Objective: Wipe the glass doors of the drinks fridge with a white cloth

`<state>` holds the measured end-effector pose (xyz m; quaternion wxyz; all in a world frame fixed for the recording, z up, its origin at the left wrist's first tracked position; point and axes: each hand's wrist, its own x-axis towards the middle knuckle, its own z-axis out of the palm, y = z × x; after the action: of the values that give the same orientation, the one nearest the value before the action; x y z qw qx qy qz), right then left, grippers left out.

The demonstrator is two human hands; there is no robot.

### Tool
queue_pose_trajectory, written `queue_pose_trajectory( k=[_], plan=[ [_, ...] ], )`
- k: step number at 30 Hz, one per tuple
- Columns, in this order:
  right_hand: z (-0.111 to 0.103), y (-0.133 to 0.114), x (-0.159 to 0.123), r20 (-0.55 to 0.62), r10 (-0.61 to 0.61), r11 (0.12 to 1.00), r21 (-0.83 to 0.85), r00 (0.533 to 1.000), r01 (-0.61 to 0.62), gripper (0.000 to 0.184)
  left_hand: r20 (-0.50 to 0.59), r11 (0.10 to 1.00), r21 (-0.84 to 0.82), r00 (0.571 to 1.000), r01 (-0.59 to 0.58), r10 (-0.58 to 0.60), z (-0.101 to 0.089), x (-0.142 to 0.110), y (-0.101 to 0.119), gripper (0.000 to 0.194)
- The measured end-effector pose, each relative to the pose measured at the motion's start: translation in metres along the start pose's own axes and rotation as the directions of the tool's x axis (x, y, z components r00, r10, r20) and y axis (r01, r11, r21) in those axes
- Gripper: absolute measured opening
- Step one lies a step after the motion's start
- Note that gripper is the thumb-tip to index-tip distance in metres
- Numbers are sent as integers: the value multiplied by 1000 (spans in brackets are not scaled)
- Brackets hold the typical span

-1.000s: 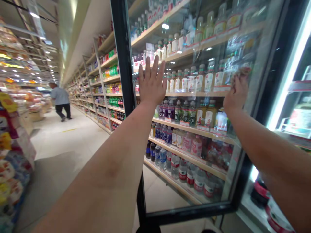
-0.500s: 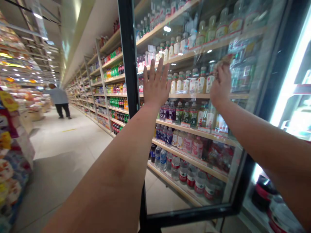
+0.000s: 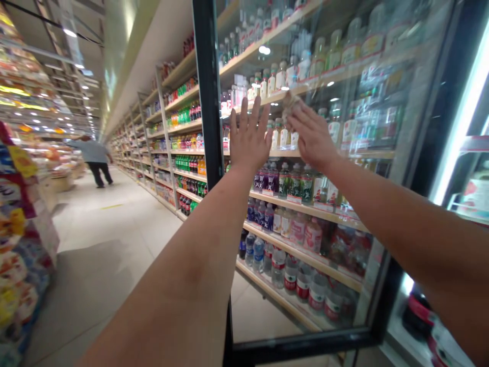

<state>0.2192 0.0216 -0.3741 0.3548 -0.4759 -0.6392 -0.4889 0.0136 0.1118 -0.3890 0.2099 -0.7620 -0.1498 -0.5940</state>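
Note:
A black-framed glass door (image 3: 344, 311) stands swung open in front of me. My left hand (image 3: 250, 137) lies flat against the glass near its left frame, with fingers spread. To the right of it, my right hand (image 3: 311, 132) presses a crumpled, light brownish cloth (image 3: 291, 106) against the pane, fingers closed over it. The two hands are close together but apart. Through the glass, several rows of drink bottles (image 3: 303, 178) show on wooden shelves behind the door.
Long shelves of bottles (image 3: 187, 165) run down the left side of the aisle. A person (image 3: 97, 159) in a grey top stands farther along the pale floor (image 3: 126, 224). Colourful packaged goods (image 3: 23, 229) are stacked at the far left. A lit cooler interior (image 3: 473, 188) with bottles is at the right.
My right hand has slid the cloth leftward across the glass, from near the right side to close beside my left hand. My left hand stays flat on the pane.

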Motion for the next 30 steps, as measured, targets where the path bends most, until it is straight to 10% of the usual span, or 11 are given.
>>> queue_pose_trajectory(
  k=[2, 5, 9, 14, 20, 24, 30],
  plan=[
    [-5, -3, -8, 116, -140, 990, 10, 983, 140, 52, -8, 1000, -20, 1000, -6, 6, -1, 0, 0, 63],
    [-12, 24, -15, -91, 127, 992, -10, 988, -128, 53, 34, 1000, 18, 999, 16, -17, -2, 0, 1, 65],
    [-3, 41, -22, -428, 557, 813, 105, 712, -573, 57, 66, 999, 44, 997, 29, -32, -1, 1, 1, 64],
    [16, -15, -34, -183, 257, 966, 18, 949, -258, 57, 36, 1000, 23, 999, 18, -19, -4, 1, 1, 61],
    [38, -74, -15, -161, 494, 851, 292, 855, -437, 61, 13, 993, -2, 993, -117, 117, -6, -3, 5, 59],
    [33, -93, -17, -130, 435, 839, 419, 891, -348, 64, 169, 946, 0, 933, -323, 318, 0, -20, 19, 56],
    [-1, -39, -95, -140, 285, 957, 93, 948, -274, 60, 151, 935, 117, 936, -335, 316, -13, -27, 21, 54]
  ],
)
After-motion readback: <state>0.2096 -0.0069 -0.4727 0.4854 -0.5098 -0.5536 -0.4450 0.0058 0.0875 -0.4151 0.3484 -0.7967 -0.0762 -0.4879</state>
